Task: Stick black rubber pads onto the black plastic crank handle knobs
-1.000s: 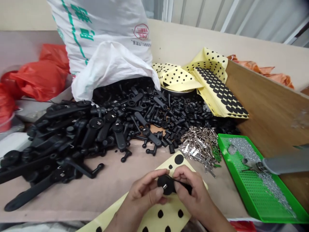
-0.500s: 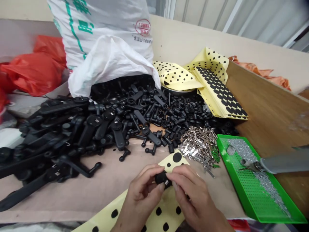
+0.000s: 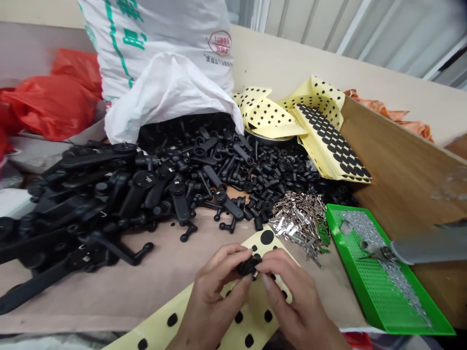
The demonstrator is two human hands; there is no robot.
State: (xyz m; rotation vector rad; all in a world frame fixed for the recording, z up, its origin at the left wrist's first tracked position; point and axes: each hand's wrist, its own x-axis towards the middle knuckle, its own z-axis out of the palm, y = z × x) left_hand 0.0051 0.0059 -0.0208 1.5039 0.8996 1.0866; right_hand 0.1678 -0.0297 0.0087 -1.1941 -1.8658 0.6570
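Note:
Between the thumb and fingers of my left hand [image 3: 213, 296] is a small black plastic part [image 3: 247, 265], with a little shiny metal piece showing at its right. My right hand [image 3: 297, 299] pinches the part's right side with its fingertips, which hide some of it. Under both hands lies a yellow sheet [image 3: 197, 311] with black round dots of different sizes. Just beyond the fingers sits a heap of flat metal clips [image 3: 297, 216]. Loose black plastic pieces [image 3: 280, 170] are piled behind it.
Black arm-shaped assemblies [image 3: 109, 189] are heaped at left. A white sack [image 3: 164, 92] spills parts at the back. On the right, a green tray [image 3: 386, 311] holds small silver pieces beneath a grey power tool [image 3: 426, 245]. Black-dotted stickers [image 3: 335, 143] lean against a wooden board [image 3: 394, 170].
The black part has turned slightly and risen a little in my fingers, and my right hand has shifted slightly with it. The view has moved a bit.

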